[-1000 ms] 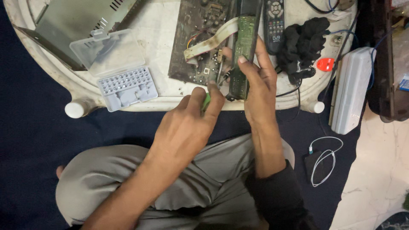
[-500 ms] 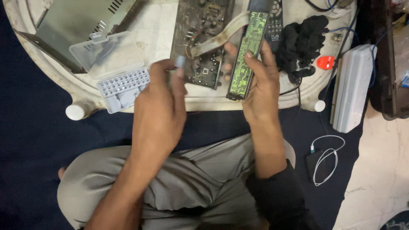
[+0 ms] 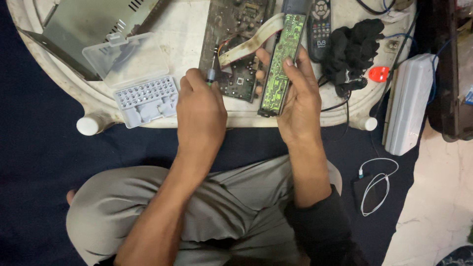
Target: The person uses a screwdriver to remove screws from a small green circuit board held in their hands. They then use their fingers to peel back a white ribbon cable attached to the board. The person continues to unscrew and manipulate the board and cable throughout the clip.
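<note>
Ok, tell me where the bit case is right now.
In the head view the grey bit case lies open on the white table at the left, just left of the left hand with the screwdriver, its clear lid resting toward a metal cover.

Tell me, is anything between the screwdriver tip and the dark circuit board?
Nothing visible. The left hand holds the small screwdriver with its tip at the dark circuit board; the pale ribbon cable lies just beside it.

A worn, round white plastic table [image 3: 192, 116] stands on dark navy carpet [image 3: 34, 162] (pale tiled floor [image 3: 438, 216] lies alongside).
</note>
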